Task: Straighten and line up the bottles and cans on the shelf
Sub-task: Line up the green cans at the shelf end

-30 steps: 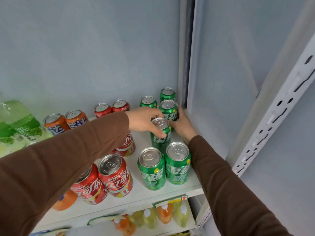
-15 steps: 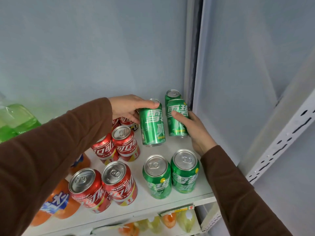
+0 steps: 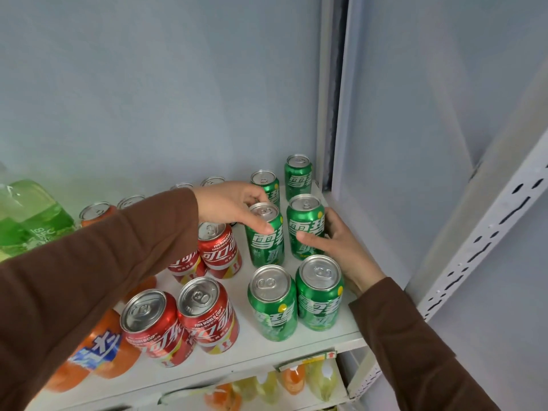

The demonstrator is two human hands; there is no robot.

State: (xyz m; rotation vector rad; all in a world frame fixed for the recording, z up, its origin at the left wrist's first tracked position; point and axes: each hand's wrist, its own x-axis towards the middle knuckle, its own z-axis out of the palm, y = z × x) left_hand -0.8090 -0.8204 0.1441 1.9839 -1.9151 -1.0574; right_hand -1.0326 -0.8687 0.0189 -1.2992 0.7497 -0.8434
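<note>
Now both hands are in on the middle pair of green cans, on the right part of the white shelf (image 3: 255, 355). Left hand (image 3: 229, 204) reaches across from a brown sleeve and its grip is closed on the left middle green can (image 3: 265, 237), thumb down the front of the label and fingers curled over the rim at the back. Right hand (image 3: 338, 244) is tucked in by the shelf's side wall, its grip wrapped round the right middle green can (image 3: 305, 228), thumb lying across the label, fingers behind. Both cans stand upright, just beside each other, bases down on the shelf as far as can be seen.

Behind them, two more green cans (image 3: 298, 176) stand at the back, the right one by the corner post. Nearest the front edge sits a front green pair (image 3: 318, 292), touching side by side. Left of the greens, red cans (image 3: 204, 312) stand in pairs, front and middle. Further left, an orange bottle (image 3: 98, 351) lies low at the front and a green bottle (image 3: 35, 215) sits toward the back. Below, yellow and orange drinks (image 3: 296, 381) show on the lower shelf.
</note>
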